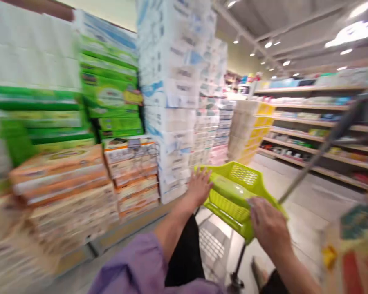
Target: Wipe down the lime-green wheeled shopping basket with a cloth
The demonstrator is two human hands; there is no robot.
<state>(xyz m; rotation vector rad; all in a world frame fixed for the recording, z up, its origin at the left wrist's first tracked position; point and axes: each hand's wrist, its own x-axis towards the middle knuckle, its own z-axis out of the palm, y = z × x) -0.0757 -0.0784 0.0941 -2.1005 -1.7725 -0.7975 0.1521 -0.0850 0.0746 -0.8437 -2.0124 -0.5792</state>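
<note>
A lime-green plastic shopping cart stands in front of me in a shop aisle. My left hand grips the left end of its handle bar, fingers wrapped over it. My right hand closes on the right end of the same bar. A purple sleeve covers my left upper arm. The picture is smeared by motion.
Tall stacks of packaged tissue and paper goods line the left side, with orange and green packs low down. Shelves of goods run along the right. A grey pole slants across, and a colourful box sits at the lower right.
</note>
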